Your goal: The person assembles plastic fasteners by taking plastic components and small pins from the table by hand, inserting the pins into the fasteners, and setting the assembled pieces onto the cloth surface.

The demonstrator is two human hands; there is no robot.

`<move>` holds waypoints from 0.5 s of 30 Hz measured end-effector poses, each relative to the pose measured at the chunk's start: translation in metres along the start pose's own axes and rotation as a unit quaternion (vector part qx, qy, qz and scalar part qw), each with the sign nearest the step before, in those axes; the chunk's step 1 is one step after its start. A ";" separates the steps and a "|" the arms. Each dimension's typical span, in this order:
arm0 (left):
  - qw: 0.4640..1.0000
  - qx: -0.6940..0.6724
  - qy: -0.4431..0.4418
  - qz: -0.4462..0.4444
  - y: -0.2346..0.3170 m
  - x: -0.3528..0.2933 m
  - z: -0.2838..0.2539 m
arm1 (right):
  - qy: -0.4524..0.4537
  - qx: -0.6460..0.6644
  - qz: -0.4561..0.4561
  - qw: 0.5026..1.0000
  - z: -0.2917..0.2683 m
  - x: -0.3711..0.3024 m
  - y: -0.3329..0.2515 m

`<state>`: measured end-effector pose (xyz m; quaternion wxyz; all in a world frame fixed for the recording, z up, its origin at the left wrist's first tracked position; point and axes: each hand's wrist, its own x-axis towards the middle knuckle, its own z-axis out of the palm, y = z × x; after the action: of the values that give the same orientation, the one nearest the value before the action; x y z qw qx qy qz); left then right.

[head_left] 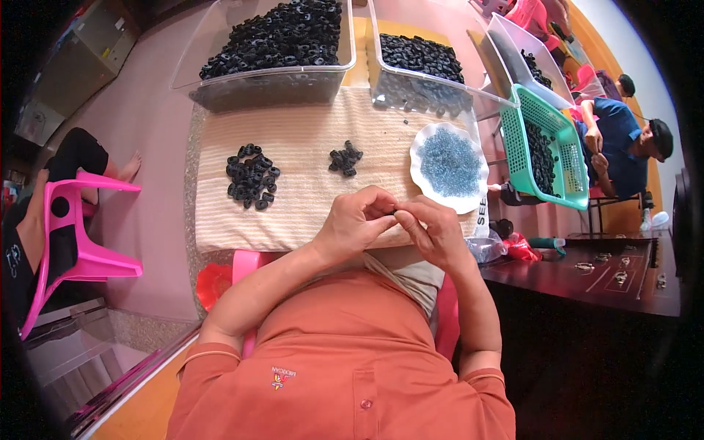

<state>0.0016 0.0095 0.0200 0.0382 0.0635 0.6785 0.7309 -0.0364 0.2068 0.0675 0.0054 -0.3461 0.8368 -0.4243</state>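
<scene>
Close to the near edge of a striped cloth (293, 143), my left hand (352, 226) and my right hand (434, 229) meet fingertip to fingertip. A tiny dark piece (395, 212) shows between their pinched fingers, mostly hidden. Beyond the hands lies a small heap of black plastic parts (345, 158); a larger heap of black ring-like parts (251, 176) is farther left. To the right of the small heap, a white scalloped plate (419, 167) holds many small clear-blue pieces (449, 163).
Two clear bins of black parts, a large bin (264, 92) and a smaller bin (418, 95), stand along the far edge. A green basket (578, 170) is at right, near a seated co-worker (620, 139). A pink stool (84, 253) stands left, a dark wooden surface (579, 271) right.
</scene>
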 end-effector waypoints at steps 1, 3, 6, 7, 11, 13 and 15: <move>0.999 -0.028 0.009 -0.014 -0.001 -0.002 -0.002 | 0.002 -0.002 -0.004 1.000 0.000 0.008 0.001; 0.999 0.005 0.033 -0.011 -0.002 -0.004 -0.008 | -0.004 -0.040 0.009 0.999 -0.001 0.025 0.003; 0.996 0.038 0.084 -0.001 -0.012 -0.005 -0.015 | -0.012 -0.073 0.008 0.997 0.013 0.053 0.014; 0.993 0.039 0.109 0.003 -0.016 -0.005 -0.016 | -0.025 -0.123 -0.008 0.992 0.018 0.061 0.022; 0.994 0.003 0.111 -0.009 -0.024 -0.006 -0.020 | -0.081 -0.202 0.031 0.976 0.035 0.091 0.025; 0.994 0.005 0.112 -0.012 -0.025 -0.007 -0.020 | -0.103 -0.229 0.045 0.967 0.044 0.102 0.024; 0.993 0.010 0.113 -0.005 -0.024 -0.007 -0.020 | -0.124 -0.256 0.060 0.957 0.047 0.106 0.026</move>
<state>0.0048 -0.0095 -0.0056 -0.0356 -0.0231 0.6857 0.7267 -0.1178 0.1216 0.0490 0.0456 -0.3348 0.9294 -0.1484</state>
